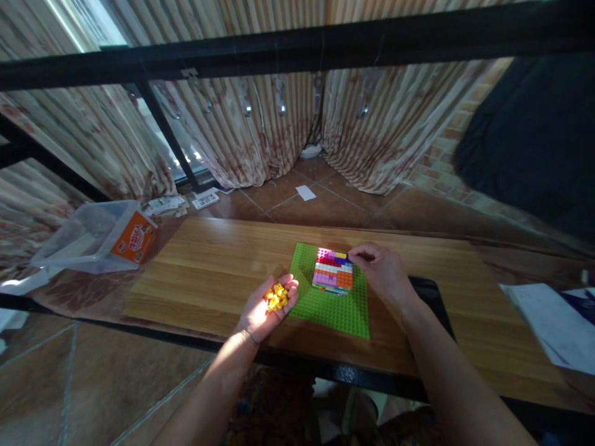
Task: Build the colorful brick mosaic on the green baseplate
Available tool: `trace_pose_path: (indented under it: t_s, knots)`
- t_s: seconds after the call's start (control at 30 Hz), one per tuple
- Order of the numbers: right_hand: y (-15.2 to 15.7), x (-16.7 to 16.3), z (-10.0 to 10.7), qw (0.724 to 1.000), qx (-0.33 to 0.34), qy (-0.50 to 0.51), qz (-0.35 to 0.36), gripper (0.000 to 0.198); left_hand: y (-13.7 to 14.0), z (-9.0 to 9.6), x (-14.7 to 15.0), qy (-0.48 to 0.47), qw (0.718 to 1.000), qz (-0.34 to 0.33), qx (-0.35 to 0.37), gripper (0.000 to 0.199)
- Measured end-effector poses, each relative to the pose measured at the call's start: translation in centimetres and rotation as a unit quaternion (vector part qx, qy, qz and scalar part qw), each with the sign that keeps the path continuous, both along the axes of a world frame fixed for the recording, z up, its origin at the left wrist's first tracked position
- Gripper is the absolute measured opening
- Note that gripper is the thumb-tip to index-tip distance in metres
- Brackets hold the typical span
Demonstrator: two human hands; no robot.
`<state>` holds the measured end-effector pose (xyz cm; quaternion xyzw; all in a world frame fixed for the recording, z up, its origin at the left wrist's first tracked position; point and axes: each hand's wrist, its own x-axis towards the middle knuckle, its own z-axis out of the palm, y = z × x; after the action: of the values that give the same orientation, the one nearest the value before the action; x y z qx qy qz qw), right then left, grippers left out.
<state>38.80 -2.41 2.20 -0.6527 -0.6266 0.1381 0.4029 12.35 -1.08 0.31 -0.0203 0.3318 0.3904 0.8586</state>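
My left hand (263, 313) lies palm up and cupped, holding a small heap of yellow toy bricks (277, 298) in bright light, just left of the green baseplate (341, 319). On the baseplate stands a square block of building bricks (331, 272) in pink, red, white, orange, purple and other colours. My right hand (379, 266) reaches over the plate's right edge, thumb and finger pinched at the block's far right corner, close to a yellow brick (341, 255) and a dark blue patch. Whatever the fingertips grip is too small or hidden to make out.
The wooden table (209, 260) carries a dark flat object (432, 297) under my right forearm. A clear plastic bin (93, 238) with an orange label stands beyond the left end. White papers (553, 322) lie at the right. A black bar (297, 52) crosses above the far side.
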Motion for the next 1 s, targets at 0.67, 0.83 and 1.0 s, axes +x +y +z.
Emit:
trace_pose_path:
  t_s: [0.67, 0.83, 1.0]
  knots:
    - [0.2, -0.4, -0.9, 1.0, 0.026, 0.007, -0.006, 0.015, 0.1, -0.5, -0.1, -0.007, 1.0, -0.017, 0.014, 0.03]
    - [0.5, 0.0, -1.7, 0.999, 0.013, 0.05, -0.011, 0.015, 0.0, -0.3, 0.0, -0.003, 1.0, -0.016, 0.008, 0.03]
    - [0.6, 0.2, -1.9, 0.996, -0.011, 0.086, -0.008, 0.016, -0.1, 0.1, 0.1, 0.001, 1.0, -0.012, 0.002, 0.029]
